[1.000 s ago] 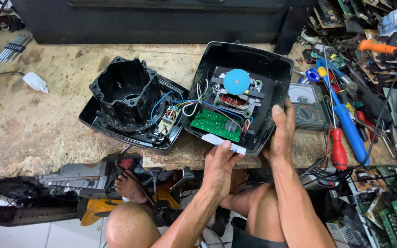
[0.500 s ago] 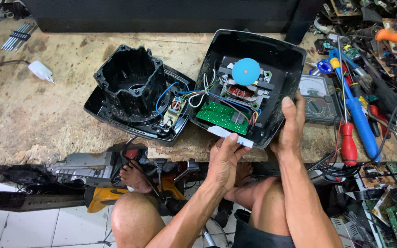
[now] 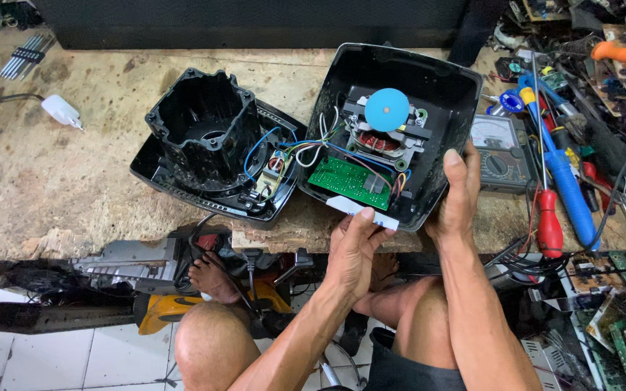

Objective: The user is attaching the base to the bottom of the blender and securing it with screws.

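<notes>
Worn plywood makes up the workbench (image 3: 74, 188), where a black opened housing (image 3: 429, 94) leans at the near edge beside its black upper shell (image 3: 204, 130). The right hand (image 3: 458, 195) clasps the housing's right rim, thumb over the wall. Inside sit a motor with a blue disc (image 3: 387, 109) and a green circuit board (image 3: 349, 181). The left hand (image 3: 353, 250) pinches a white strip (image 3: 360, 211) at the lower rim.

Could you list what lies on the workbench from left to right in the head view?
White plug → black inner housing with the round well → open black casing with the green circuit board and blue disc, held by the left hand and right hand → analogue multimeter → red-handled screwdriver → blue-handled tool.
</notes>
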